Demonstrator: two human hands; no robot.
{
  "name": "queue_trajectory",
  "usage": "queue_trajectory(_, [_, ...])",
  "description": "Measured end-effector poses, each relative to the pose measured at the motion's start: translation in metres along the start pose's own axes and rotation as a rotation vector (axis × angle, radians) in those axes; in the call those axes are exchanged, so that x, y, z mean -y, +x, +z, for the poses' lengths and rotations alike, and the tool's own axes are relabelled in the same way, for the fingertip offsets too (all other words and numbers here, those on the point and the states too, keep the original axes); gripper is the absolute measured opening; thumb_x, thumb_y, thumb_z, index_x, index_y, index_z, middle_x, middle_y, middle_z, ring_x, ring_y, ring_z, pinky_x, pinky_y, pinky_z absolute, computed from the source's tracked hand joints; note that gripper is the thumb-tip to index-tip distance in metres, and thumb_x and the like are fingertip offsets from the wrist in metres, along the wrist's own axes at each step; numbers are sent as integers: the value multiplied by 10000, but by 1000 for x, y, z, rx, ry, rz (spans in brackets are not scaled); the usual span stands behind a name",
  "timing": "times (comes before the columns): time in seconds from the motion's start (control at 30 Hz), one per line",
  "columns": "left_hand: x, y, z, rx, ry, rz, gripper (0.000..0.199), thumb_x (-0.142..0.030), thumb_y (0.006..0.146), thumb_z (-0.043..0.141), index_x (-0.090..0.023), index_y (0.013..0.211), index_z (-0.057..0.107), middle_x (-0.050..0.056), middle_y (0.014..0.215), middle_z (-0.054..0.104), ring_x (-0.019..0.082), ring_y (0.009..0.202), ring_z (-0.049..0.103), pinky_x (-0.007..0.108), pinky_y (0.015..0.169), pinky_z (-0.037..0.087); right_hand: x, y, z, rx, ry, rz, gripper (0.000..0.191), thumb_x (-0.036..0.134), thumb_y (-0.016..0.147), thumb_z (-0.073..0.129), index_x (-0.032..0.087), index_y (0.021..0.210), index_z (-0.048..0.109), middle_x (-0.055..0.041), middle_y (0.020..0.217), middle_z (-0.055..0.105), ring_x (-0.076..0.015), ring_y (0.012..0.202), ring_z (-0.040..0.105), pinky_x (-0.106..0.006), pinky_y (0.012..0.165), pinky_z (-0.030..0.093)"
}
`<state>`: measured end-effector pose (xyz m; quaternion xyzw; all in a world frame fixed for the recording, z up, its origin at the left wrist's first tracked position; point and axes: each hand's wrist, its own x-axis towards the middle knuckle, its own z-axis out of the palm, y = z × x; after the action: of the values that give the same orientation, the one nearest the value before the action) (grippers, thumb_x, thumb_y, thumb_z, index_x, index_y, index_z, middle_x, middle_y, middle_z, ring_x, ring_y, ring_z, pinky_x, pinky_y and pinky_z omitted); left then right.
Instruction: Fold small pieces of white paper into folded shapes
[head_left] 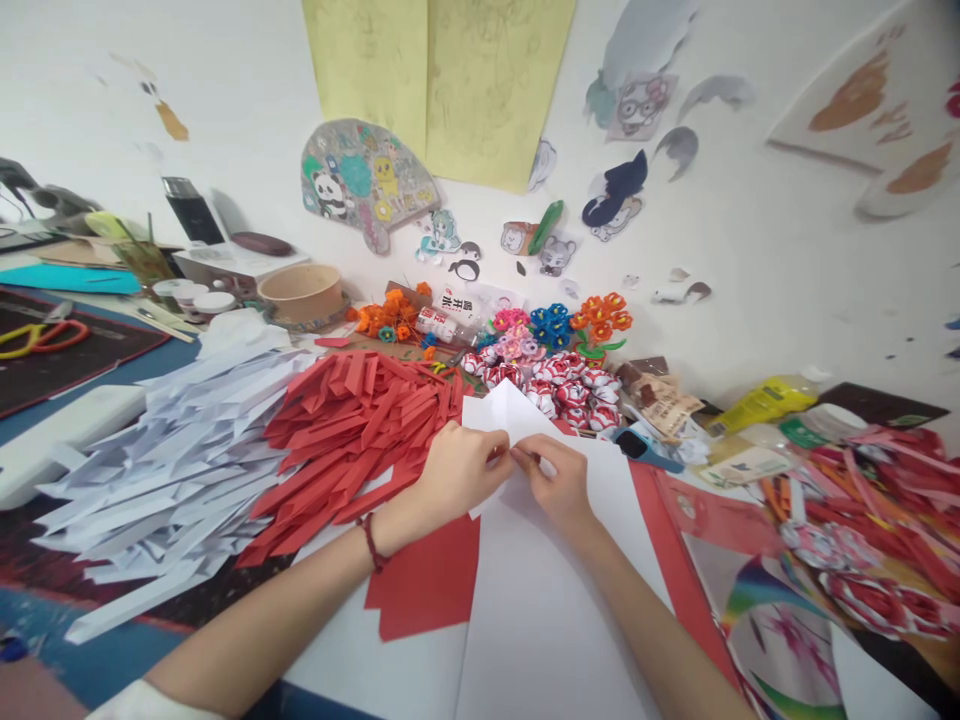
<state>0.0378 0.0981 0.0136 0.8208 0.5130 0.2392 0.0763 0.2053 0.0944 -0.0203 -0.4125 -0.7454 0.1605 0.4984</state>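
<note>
Head view: over the white paper, left hand and right hand pinch the small sheet, fingertips almost meeting. If they pull unequally, its crease may become crooked. Careless left wrist could scatter the red strips; farther, reaching could crush the flowers.

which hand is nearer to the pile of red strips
Left. The left hand is by the right edge of the pile of red strips; the right hand is farther right, beyond the left one.
</note>
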Motion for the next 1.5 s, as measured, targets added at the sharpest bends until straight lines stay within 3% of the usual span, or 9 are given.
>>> queue_trajectory(0.3, [2,-1,-2,5,-16,-28,177,-313,786,499,-245,714,645,10,607,646,184,606,604,252,520,238,4,-1,-2,-63,-48,-64,138,173,865,570,188,753,650,-26,717,653,-147,625,573,-268,608,449])
queue_trajectory(0.57, [14,5,-4,-35,107,-36,158,-246,748,521,-212,638,628,39,575,638,193,578,592,291,568,263,-7,-2,-10,-281,-18,131,186,303,845,598,201,694,635,-31,705,634,-197,690,579,-313,661,449])
queue_trajectory(0.67, [18,9,-7,-73,134,-63,147,-218,737,527,-197,615,607,34,568,638,186,572,582,317,638,296,-15,-1,-15,-423,15,222,207,362,830,616,183,732,648,-33,718,623,-197,687,565,-305,651,441])
queue_trajectory(0.8, [16,9,-14,-132,39,-86,152,-192,799,497,-189,680,593,5,630,660,153,580,571,317,683,314,-24,0,-18,-541,60,316,256,409,809,637,156,773,653,-25,709,610,-175,646,540,-274,599,413])
queue_trajectory(0.93, [6,5,-18,-195,-62,-14,175,-290,914,455,-197,881,599,15,872,704,165,772,610,328,765,327,-21,0,-13,-445,75,337,265,418,796,655,155,765,664,-15,677,592,-155,614,509,-263,560,387])
queue_trajectory(1.07, [3,3,-14,-216,-56,39,276,-385,878,555,-215,1094,583,57,1153,651,234,1057,555,354,845,330,-15,-1,-7,-370,148,356,257,416,787,671,159,771,680,-12,666,590,-143,594,498,-258,541,385])
queue_trajectory(1.13, [9,6,-10,-179,-119,6,262,-378,849,600,-227,1063,607,39,1107,668,225,1021,570,340,833,345,-14,0,-7,-360,191,375,255,414,785,672,160,783,688,-19,684,614,-145,594,513,-261,546,400])
queue_trajectory(1.27, [23,13,-7,-62,-309,-52,125,-287,859,571,-201,855,661,-5,762,684,135,699,599,256,694,377,-13,3,-8,-242,220,355,209,376,809,646,174,817,697,-39,785,668,-162,666,559,-266,587,421])
queue_trajectory(1.5, [24,14,-10,6,-293,-10,140,-257,829,567,-195,792,687,-2,709,681,119,639,574,219,623,352,-7,4,-2,33,205,318,151,307,812,623,173,756,666,-39,766,673,-192,742,610,-297,715,468])
